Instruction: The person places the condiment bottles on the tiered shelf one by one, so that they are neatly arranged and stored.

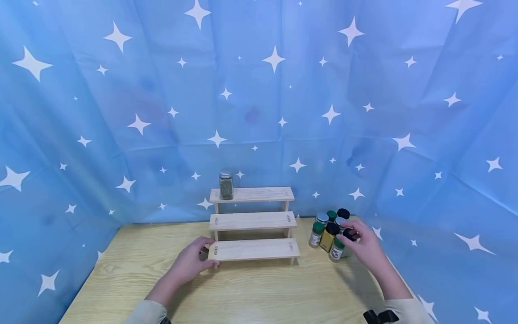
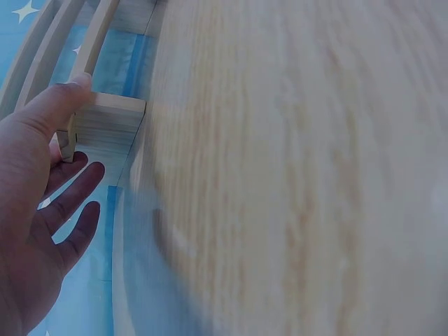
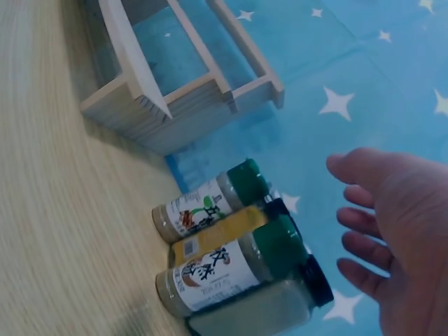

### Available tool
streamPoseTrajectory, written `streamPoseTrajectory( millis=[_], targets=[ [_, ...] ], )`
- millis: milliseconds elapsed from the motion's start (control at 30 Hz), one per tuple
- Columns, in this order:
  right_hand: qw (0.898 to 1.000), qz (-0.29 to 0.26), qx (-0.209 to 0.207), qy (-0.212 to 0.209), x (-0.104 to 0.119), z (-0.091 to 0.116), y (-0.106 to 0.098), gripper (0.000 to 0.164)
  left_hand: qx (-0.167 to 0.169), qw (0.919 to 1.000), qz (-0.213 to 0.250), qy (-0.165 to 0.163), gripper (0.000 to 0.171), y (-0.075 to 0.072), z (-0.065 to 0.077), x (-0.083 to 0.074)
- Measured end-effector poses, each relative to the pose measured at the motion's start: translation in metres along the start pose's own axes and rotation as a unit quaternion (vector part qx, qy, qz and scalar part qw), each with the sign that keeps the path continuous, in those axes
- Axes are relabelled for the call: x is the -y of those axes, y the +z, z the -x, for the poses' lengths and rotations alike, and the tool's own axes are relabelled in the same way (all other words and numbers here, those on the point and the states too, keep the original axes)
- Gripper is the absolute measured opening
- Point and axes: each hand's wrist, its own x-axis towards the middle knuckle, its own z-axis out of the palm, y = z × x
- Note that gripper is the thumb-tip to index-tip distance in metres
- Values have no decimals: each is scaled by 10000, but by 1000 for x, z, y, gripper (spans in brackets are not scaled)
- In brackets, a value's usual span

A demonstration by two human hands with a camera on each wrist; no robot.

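A three-step wooden rack [image 1: 252,220] stands at the middle of the table. My left hand [image 1: 187,263] pinches the left end of its lowest step, thumb at the front edge; the other fingers spread loosely in the left wrist view. A glass jar of dried green herbs [image 1: 226,188] stands at the left of the top step. Over a cluster of spice jars right of the rack, my right hand [image 1: 366,243] hovers with relaxed fingers and nothing between them. Nearest it are a green-capped shaker [image 3: 213,276], a yellow spice jar [image 3: 217,234] and a black-capped jar [image 3: 262,308].
More jars with green, black and silver caps stand packed together, among them a green-capped shaker [image 1: 315,236] on the cluster's left. The pale wooden table [image 1: 259,292] ends at a blue star-patterned curtain [image 1: 259,112] behind and at both sides.
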Motion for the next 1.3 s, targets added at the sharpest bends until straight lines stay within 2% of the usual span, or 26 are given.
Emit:
streamPoseTrajectory(
  millis=[233,333,467,667,867,1100,1300],
  targets=[
    [9987,405,251,-202,-4,4,7,38,2,10000,29,-35,73,-1,1,0],
    [9970,670,288,-276,-7,6,12,38,3,10000,33,-2,72,-1,0,-1],
    [9961,770,250,-339,-12,10,18,35,18,10000,26,3,71,0,0,0],
    [9978,595,246,-184,-8,14,20,34,4,10000,50,-12,69,0,1,-1],
    [9979,476,427,28,-8,14,23,34,28,10000,52,-72,68,0,1,-1],
    [9986,288,436,50,-11,15,29,36,12,9999,84,-95,68,0,0,-3],
    [9991,-122,332,216,2,9,27,39,23,9999,114,-107,68,-1,2,-4]
  ],
)
